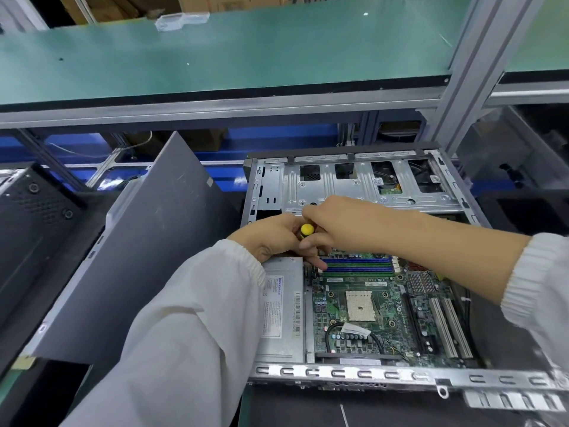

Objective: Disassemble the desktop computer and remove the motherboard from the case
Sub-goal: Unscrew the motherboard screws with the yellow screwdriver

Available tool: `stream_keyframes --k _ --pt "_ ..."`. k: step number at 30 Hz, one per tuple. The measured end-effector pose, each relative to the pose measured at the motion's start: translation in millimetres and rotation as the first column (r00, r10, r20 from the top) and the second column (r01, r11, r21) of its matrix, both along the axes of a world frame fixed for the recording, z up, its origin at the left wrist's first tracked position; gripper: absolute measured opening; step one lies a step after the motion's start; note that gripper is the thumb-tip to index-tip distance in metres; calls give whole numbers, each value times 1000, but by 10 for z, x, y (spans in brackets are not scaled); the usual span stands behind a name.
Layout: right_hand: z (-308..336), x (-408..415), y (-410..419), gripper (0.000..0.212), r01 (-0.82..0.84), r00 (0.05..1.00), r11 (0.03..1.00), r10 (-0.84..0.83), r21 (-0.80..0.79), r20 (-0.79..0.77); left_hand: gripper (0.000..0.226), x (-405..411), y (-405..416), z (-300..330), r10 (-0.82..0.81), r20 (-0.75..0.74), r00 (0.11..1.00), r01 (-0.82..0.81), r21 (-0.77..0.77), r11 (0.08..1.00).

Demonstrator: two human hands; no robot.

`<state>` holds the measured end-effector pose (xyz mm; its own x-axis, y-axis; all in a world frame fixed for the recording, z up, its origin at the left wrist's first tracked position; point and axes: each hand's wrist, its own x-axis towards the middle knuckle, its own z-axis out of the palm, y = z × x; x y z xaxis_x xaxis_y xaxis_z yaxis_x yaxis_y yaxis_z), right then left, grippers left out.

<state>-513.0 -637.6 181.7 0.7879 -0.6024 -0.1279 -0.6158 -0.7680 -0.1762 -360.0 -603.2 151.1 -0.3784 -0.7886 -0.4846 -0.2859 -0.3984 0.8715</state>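
The open desktop case point(400, 375) lies flat in front of me. Inside it sits the green motherboard point(388, 315) with blue memory slots point(358, 265) and a bare processor socket point(360, 305). A silver power supply point(281, 309) sits at the board's left. Both hands meet over the board's far left corner. My left hand point(271, 238) grips a screwdriver with a yellow-capped handle point(306, 231). My right hand point(331, 226) curls over the same handle from the right, one finger pointing down at the memory slots. The screwdriver's tip is hidden beneath the hands.
The grey drive cage point(363, 186) fills the case's far half. A dark grey side panel point(147, 241) leans at the left, beside a black case point(34, 217). A green-topped shelf point(215, 57) on aluminium posts point(471, 72) stands beyond.
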Motion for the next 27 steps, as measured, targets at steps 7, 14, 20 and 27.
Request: stream_keyframes --k 7,14,20,27 --pt "-34 -10 -15 32 45 995 996 -52 82 83 20 -3 -4 -3 12 6 1000 -12 -31 999" --pt "86 -50 -6 22 0 1000 976 0 220 0 26 20 16 12 33 -106 994 -29 35 999" --pt "34 23 85 34 189 982 977 -189 -104 8 38 6 10 0 51 -107 993 -44 68 997" --pt "38 45 103 28 156 985 985 -161 75 60 29 22 12 -7 44 -59 997 -41 39 998"
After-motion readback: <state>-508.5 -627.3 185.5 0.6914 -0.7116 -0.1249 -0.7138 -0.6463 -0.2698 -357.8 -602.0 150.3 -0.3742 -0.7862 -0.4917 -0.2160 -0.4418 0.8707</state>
